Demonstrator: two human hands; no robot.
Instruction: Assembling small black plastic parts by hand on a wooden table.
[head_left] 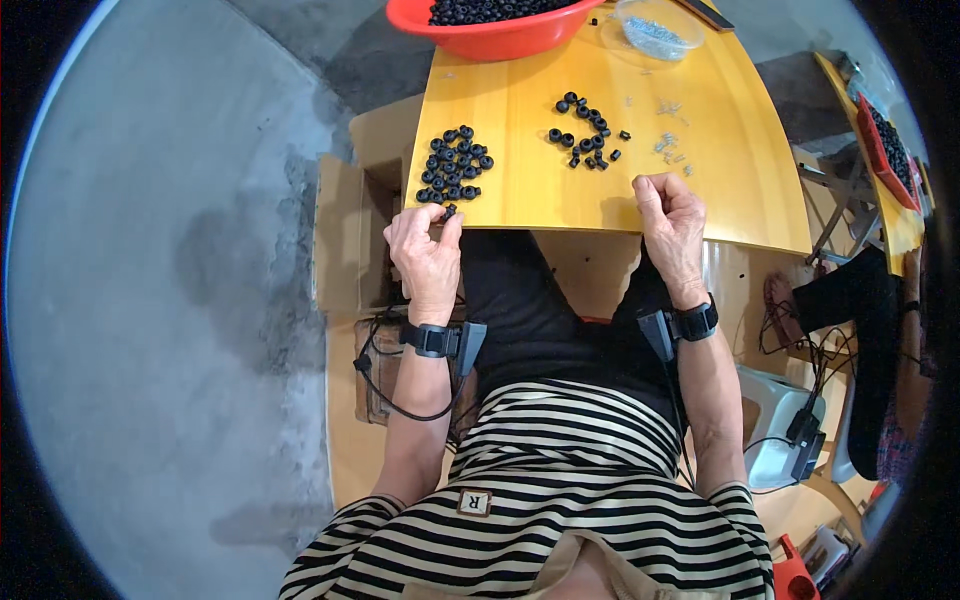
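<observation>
My left hand (425, 262) is closed at the table's near left edge, its thumb and fingertips pinching a small black knob-like part (449, 210). Just beyond it lies a group of similar round black parts (455, 165), packed close together. My right hand (673, 228) rests at the near edge with fingers curled and thumb pressed to them; whatever they may hold is hidden. Ahead of that hand, a looser cluster of black parts (584, 140) mixes round heads with short cylinders. Small transparent pieces (668, 147) are scattered to its right.
A red basin (500, 42) full of black parts stands at the yellow table's (520, 205) far left. Beside it is a transparent tub (662, 38) of small pieces. An open cardboard box (340, 235) sits below the left edge. Another person (850, 310) sits at the right.
</observation>
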